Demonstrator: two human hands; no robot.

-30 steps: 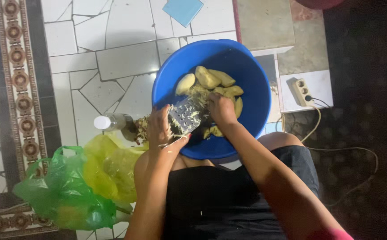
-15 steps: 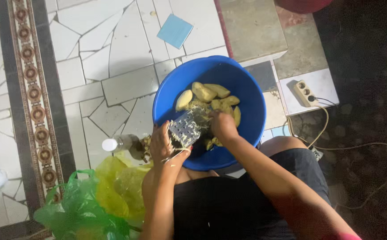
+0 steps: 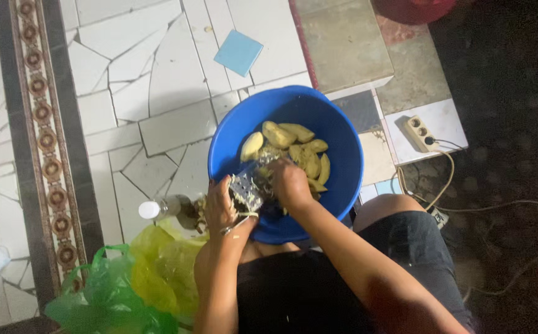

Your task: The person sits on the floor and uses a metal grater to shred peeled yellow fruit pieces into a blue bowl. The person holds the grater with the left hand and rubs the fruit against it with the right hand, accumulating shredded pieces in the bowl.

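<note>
My left hand grips the small metal grater, tilted over the round blue plastic basin. My right hand, just right of the grater, is clenched on something I cannot make out.

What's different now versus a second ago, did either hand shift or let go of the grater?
Little changed. The right hand has slid slightly down the metal grater, pressing a piece against it that is hidden under the hand. The left hand still grips the grater over the blue basin. The yellow peeled pieces lie as before; the bottle and plastic bags have not moved. The apparent drift is the head camera's.
</note>
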